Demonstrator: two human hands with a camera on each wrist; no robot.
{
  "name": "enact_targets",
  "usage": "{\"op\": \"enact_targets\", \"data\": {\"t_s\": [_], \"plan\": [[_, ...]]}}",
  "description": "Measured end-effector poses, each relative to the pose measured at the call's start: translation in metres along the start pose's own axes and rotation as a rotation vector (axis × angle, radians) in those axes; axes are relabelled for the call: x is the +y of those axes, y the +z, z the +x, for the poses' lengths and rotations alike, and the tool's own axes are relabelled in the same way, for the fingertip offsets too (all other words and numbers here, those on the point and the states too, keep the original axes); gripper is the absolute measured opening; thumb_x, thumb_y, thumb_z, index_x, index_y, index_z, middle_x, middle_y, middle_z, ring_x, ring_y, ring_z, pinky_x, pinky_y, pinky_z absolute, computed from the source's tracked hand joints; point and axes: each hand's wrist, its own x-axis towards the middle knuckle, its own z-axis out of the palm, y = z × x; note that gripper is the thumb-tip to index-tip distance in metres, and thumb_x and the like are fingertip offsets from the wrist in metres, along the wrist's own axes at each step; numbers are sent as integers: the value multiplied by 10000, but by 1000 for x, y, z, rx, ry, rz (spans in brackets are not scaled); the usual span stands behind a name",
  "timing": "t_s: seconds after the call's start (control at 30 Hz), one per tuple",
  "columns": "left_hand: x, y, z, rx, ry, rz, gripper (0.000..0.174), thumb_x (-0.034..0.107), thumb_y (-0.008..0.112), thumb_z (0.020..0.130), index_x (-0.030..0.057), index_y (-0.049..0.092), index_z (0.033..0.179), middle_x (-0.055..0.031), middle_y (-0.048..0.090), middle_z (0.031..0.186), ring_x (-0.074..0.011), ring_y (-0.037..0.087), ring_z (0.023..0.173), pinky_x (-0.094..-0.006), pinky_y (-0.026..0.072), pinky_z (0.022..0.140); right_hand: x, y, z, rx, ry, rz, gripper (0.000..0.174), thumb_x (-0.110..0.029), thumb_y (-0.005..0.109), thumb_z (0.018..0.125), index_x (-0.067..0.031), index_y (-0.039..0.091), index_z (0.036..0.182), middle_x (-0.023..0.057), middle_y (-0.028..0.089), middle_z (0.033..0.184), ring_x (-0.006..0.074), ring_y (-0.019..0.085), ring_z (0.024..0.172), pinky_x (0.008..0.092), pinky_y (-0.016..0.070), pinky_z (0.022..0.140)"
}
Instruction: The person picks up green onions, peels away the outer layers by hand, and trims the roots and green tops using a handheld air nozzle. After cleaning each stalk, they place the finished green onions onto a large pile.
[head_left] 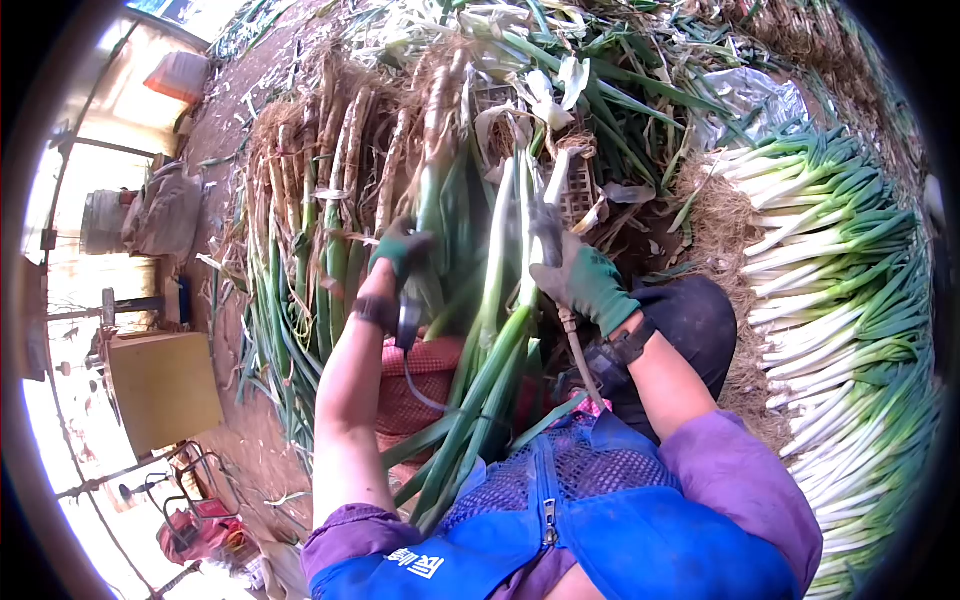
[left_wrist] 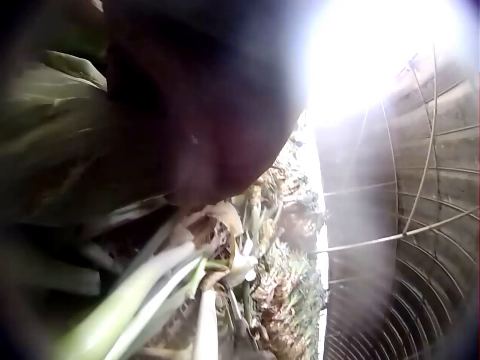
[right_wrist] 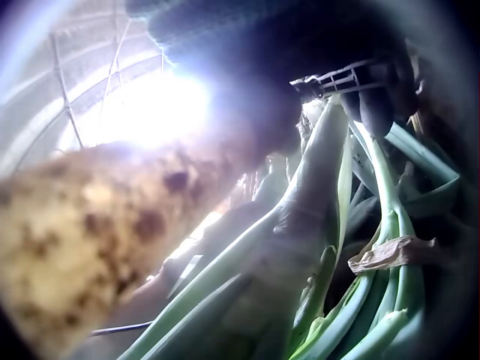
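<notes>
My left hand [head_left: 404,250], in a dark green glove, grips a large green onion [head_left: 432,205] with earthy roots at its top. In a green glove, my right hand [head_left: 590,285] holds a grey hose-fed tool, an air gun by its look; its hose [head_left: 578,350] runs down from a brass fitting. Between the hands, pale green onions [head_left: 495,255] slant down with their leaves [head_left: 470,440] over my lap. Close by the dark right fingers, a stalk [right_wrist: 319,157] shows in the right wrist view. The left wrist view has the hand in deep shadow above white stalks [left_wrist: 135,289].
Unpeeled green onions [head_left: 300,200] with brown roots stand bunched at the left. A long row of cleaned ones [head_left: 800,300] lies at the right. Behind the hands are a plastic crate [head_left: 578,195] and loose leaves [head_left: 640,110]. A red mesh sack [head_left: 415,385] sits below the left hand.
</notes>
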Motion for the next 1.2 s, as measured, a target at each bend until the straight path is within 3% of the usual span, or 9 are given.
{"op": "enact_targets", "data": {"t_s": [0.07, 0.17, 0.23, 0.47, 0.6, 0.73, 0.83, 1.1, 1.2], "plan": [[16, 4, -36, -89, 24, -54, 655, 140, 797, 742, -2, 513, 1315, -81, 643, 1079, -172, 646, 873, -291, 542, 779, -2, 1, 1, -31, 15, 19, 658, -443, 697, 731, -23, 564, 1220, 265, 662, 1002, 394, 652, 952, 423, 505, 854], [52, 21, -56, 100, 276, 665, 881, 309, 858, 685, -7, 437, 1391, -155, 592, 1241, -262, 588, 1107, -359, 491, 960, -13, -5, -6, -81, 32, 0, 671, -449, 694, 734, -25, 560, 1237, 265, 663, 1007, 393, 653, 954, 421, 506, 856], [65, 49, -56, -39, 53, 254, 1008, 506, 820, 678, 22, 374, 1442, -236, 526, 1366, -341, 529, 1253, -382, 449, 1026, -7, 1, -2, -90, 15, 61, 724, -487, 694, 737, 28, 555, 1228, 272, 662, 1032, 394, 652, 984, 420, 503, 868], [54, 71, -57, -90, 36, 486, 482, 421, 751, 723, 59, 697, 1036, -147, 692, 1046, -248, 666, 928, -353, 512, 840, 16, -1, -4, 9, -58, 143, 666, -469, 711, 761, 49, 577, 1158, 221, 672, 961, 319, 667, 916, 394, 516, 830], [14, 36, -52, -320, -16, 48, 525, 335, 788, 812, -11, 607, 1164, -60, 705, 986, -148, 649, 843, -272, 517, 733, 10, -10, -15, 78, -232, 355, 569, -415, 703, 779, 27, 593, 1121, 176, 668, 909, 247, 659, 854, 367, 523, 773], [25, 65, -74, -131, -130, 458, 509, 255, 811, 779, 29, 619, 1193, -49, 699, 1044, -137, 628, 928, -285, 490, 861, 1, -14, -18, -22, -201, 466, 603, -380, 701, 745, 23, 571, 1176, 162, 673, 983, 252, 655, 925, 350, 512, 851], [18, 69, -70, -418, 106, 300, 521, 236, 819, 758, 47, 634, 1207, -40, 700, 1047, -133, 624, 941, -296, 479, 889, -4, -20, -24, 55, -293, 506, 470, -357, 717, 799, 0, 621, 1089, 64, 658, 865, 161, 618, 794, 308, 510, 735], [96, 28, -162, -115, 293, 24, 408, 107, 778, 792, 52, 651, 1175, -41, 699, 1008, -142, 630, 912, -281, 492, 871, -27, -83, -65, -90, -500, 675, 500, -157, 695, 810, -39, 526, 1266, -16, 595, 786, 92, 572, 690, 286, 519, 710], [124, 6, -183, 94, 375, 547, 386, 184, 769, 836, 117, 642, 1195, -28, 701, 978, -133, 632, 876, -292, 512, 798, -32, -79, -85, 157, -713, 575, 615, -78, 708, 774, -47, 471, 1341, 23, 602, 899, 113, 590, 784, 292, 517, 770]]}}
